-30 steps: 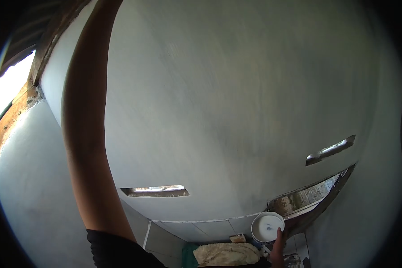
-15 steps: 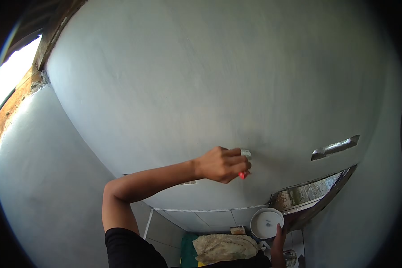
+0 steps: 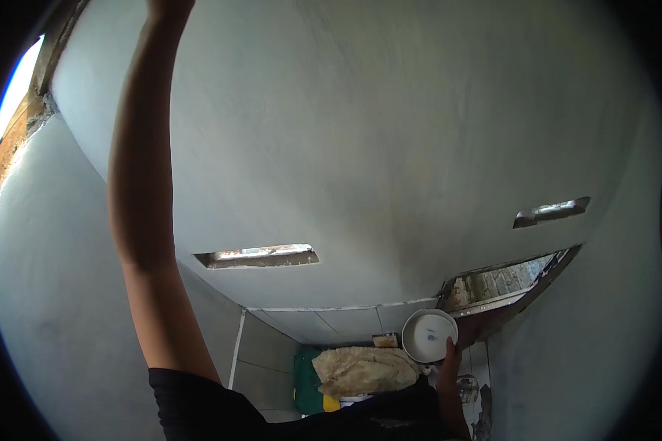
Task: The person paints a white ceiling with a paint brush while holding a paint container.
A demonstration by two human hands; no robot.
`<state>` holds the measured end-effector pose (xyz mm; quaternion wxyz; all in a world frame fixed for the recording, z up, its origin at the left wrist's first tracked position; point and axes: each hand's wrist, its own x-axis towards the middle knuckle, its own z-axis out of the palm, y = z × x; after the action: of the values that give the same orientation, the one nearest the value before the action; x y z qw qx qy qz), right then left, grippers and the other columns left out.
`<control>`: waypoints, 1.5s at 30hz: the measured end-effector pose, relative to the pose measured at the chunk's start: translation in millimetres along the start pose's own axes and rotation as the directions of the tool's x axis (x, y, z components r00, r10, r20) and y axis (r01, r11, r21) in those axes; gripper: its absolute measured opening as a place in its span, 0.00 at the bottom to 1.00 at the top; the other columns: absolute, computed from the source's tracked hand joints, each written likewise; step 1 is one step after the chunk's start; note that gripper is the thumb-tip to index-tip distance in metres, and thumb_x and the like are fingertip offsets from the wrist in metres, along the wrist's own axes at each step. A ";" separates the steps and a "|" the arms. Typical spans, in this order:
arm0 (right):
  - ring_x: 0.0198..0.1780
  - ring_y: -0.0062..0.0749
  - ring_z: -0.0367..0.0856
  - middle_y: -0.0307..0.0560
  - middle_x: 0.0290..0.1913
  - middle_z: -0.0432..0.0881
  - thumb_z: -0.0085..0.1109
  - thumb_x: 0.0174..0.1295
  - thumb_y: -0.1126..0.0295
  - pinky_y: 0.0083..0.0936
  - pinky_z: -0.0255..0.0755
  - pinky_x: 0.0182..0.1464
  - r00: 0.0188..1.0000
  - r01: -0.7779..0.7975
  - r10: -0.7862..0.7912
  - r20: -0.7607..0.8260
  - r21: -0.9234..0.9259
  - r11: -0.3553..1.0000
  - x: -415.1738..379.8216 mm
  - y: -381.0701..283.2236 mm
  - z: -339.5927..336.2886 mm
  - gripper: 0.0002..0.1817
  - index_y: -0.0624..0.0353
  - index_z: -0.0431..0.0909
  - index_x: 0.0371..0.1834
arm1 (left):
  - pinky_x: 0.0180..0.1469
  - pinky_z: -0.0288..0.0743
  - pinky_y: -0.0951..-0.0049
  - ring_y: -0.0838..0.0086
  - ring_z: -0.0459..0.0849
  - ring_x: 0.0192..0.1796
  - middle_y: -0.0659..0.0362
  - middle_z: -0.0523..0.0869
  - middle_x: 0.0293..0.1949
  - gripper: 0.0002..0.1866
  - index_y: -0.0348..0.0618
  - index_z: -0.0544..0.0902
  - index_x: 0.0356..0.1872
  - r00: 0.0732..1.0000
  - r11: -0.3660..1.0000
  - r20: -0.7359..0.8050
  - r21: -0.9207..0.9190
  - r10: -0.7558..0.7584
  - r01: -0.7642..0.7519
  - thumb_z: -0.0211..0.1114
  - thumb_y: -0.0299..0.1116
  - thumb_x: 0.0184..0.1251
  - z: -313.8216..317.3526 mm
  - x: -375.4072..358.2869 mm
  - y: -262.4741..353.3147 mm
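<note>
Spilling from the round tub (image 3: 406,339): this seemed the likeliest trouble, because the right hand (image 3: 449,366) appeared to carry it from one edge only, and a slackened hold could have let the opposite edge dip.
White contents (image 3: 421,344): these could have slopped over the rim if the high reach of the left forearm (image 3: 143,184) had pulled the body off balance.
Framed opening (image 3: 504,285): its lower left corner showed just beside the tub's upper right edge, so a careless swing that way might have knocked the rim; the depth between them could not be told.
Tan cloth (image 3: 364,370): it lay below and left of the tub in the view, where drips could have marked it.
Right fingers: they were grasping the tub at its right edge, the thumb (image 3: 450,347) touching the rim and the others hidden.
Tub position: it sat left of the thumb, its open mouth facing the camera.
Left hand (image 3: 171,6): only its base showed at the upper edge of the view; whether its fingers were clenched, released or holding something could not be told.
</note>
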<state>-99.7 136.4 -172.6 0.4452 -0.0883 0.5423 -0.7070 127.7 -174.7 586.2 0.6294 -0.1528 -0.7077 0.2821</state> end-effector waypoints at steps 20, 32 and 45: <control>0.70 0.39 0.66 0.52 0.70 0.69 0.55 0.72 0.52 0.32 0.55 0.72 0.999 -0.041 0.039 -0.033 -0.082 0.996 -26.6 -7.5 15.2 0.35 0.65 0.61 0.74 | 0.33 0.83 0.70 0.65 0.88 0.36 0.58 0.89 0.38 0.14 0.42 0.84 0.40 0.641 0.806 0.612 -0.008 -0.464 0.591 0.74 0.23 0.51 16.9 -352.1 352.8; 0.69 0.35 0.68 0.51 0.69 0.68 0.56 0.71 0.48 0.34 0.61 0.69 0.994 -0.033 0.038 0.102 -0.045 0.998 -35.7 -9.5 50.8 0.40 0.65 0.57 0.75 | 0.46 0.87 0.71 0.69 0.88 0.51 0.66 0.89 0.45 0.10 0.58 0.86 0.40 0.873 0.948 0.427 0.298 -0.235 0.109 0.76 0.34 0.56 2.5 -352.1 337.7; 0.64 0.28 0.75 0.44 0.63 0.76 0.50 0.75 0.51 0.26 0.69 0.63 0.954 -0.232 0.226 0.197 0.011 0.973 -37.3 -4.4 81.4 0.28 0.61 0.68 0.68 | 0.43 0.79 0.72 0.63 0.88 0.39 0.50 0.89 0.38 0.09 0.35 0.85 0.41 0.296 0.323 0.210 0.111 -0.932 0.940 0.68 0.17 0.59 -58.9 -374.7 458.0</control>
<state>-30.6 107.5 -123.3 0.5764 -0.0860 0.4907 -0.6478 182.0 -13.0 16.5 0.5840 0.3116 -0.7377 -0.1326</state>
